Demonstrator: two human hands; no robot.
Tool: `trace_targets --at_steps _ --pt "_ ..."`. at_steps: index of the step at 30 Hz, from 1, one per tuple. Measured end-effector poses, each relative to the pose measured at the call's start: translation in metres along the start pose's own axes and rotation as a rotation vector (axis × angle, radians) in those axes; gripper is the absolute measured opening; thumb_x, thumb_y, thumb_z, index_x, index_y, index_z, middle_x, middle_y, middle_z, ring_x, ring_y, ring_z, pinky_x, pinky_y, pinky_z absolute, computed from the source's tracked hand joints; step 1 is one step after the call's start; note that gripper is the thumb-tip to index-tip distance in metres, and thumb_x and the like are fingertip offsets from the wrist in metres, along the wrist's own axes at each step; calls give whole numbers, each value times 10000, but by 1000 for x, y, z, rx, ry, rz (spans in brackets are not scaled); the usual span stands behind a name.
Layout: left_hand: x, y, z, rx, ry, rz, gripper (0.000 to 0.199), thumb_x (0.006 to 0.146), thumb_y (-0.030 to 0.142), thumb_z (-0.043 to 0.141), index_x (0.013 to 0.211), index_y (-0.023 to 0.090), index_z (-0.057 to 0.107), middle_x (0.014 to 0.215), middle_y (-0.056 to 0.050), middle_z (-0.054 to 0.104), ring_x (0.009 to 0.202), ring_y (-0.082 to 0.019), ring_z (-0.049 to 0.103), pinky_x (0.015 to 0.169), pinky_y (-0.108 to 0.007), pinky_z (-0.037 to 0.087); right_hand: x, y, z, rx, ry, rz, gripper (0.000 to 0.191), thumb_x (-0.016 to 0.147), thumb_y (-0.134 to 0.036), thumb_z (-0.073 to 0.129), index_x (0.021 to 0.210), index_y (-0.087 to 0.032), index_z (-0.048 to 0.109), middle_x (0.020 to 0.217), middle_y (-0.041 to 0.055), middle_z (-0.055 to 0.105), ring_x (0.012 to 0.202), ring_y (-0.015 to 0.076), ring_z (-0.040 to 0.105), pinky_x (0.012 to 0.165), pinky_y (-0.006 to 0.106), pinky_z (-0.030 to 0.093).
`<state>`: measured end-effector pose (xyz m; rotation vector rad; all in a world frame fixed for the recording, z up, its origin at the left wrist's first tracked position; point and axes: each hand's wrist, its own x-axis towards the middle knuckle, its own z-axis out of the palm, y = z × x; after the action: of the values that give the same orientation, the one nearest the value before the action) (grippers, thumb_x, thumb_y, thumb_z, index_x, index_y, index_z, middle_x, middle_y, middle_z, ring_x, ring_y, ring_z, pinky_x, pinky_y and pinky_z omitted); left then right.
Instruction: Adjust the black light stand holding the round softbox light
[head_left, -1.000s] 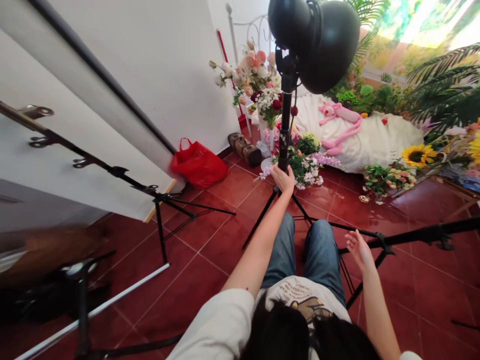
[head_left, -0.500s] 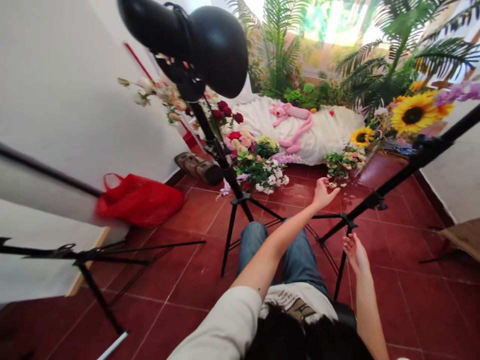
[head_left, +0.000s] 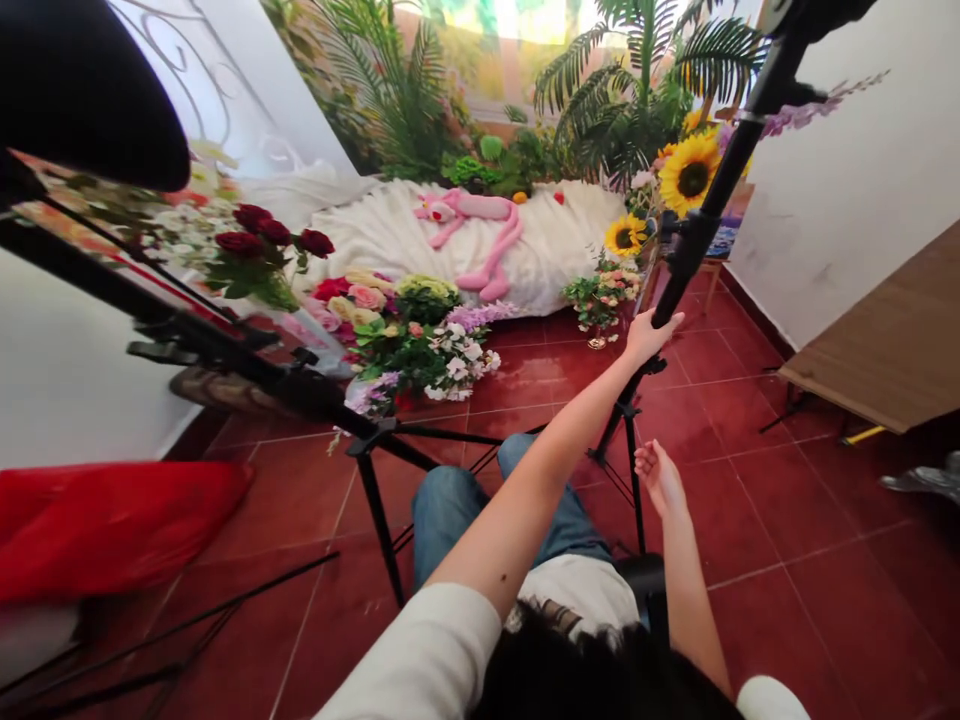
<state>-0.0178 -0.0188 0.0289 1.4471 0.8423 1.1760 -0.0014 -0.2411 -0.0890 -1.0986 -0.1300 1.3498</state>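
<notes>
My left hand point(head_left: 649, 338) reaches forward and is closed around the slanted pole of a black light stand point(head_left: 691, 250) on the right. Lower down, my right hand point(head_left: 663, 482) is raised beside one leg of that stand. Its fingers are loosely bent and somewhat apart, and I see nothing in them. My knees in blue jeans point(head_left: 448, 510) lie between this stand and a second black stand point(head_left: 322, 395) on the left.
Artificial flowers point(head_left: 420, 340) stand ahead on the red tiled floor. Behind them a pink plush toy point(head_left: 491, 235) lies on white cloth point(head_left: 375, 225). Sunflowers point(head_left: 688, 175) rise at right, near a brown board point(head_left: 877, 340). A red bag point(head_left: 112, 520) is at left.
My left hand has gone from open in the air to gripping the right stand's pole. The view has turned, and the left stand is now closer. My right hand stays raised.
</notes>
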Motion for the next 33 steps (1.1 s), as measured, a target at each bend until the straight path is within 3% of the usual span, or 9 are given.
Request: trace_targets --at_steps 3,9,12,17,24,29,33 --pt "7 -2 -1 39 -4 -69 392 732 427 723 528 168 511 460 44 454 464 -72 433 526 -231 340 9 -20 22 74 -73 -14 251 775 -388 749 766 -207 575 622 -49 644 523 61 568 511 159 472" --pt "6 6 -5 -42 -125 -140 367 714 305 732 471 151 504 422 32 482 408 -52 431 502 -219 346 32 -75 86 350 -441 -18 215 912 -432 581 818 -238 579 618 -60 568 508 66 487 467 174 407" --pt "5 6 -5 -56 -116 -160 355 720 252 712 459 148 494 405 37 470 405 -44 422 497 -208 341 42 -87 105 491 -494 2 266 961 -387 518 751 -227 547 595 -60 546 472 63 435 430 166 378" --pt "8 0 1 -83 -59 -145 338 710 218 692 463 161 468 400 46 446 396 -46 408 469 -206 321 48 -85 111 597 -546 -42 332 928 -262 586 636 -225 432 508 -79 458 419 63 342 393 161 337" --pt "9 -6 7 -3 52 -94 362 714 264 665 465 181 416 416 57 396 407 -48 376 455 -208 296 50 -92 110 774 -521 71 390 938 -141 496 610 -230 305 448 -84 430 382 47 342 368 135 340" --pt "12 -11 8 17 69 -89 366 697 286 683 466 176 421 437 63 355 437 -44 351 457 -198 271 56 -88 113 588 -454 -49 444 912 -174 546 601 -225 233 432 -102 284 361 34 246 342 117 260" --pt "13 -15 8 29 55 -89 373 692 316 689 468 174 426 449 56 360 456 -51 367 463 -196 283 64 -79 101 -37 -225 -351 420 825 -308 647 594 -235 304 460 -101 256 399 63 222 375 180 234"
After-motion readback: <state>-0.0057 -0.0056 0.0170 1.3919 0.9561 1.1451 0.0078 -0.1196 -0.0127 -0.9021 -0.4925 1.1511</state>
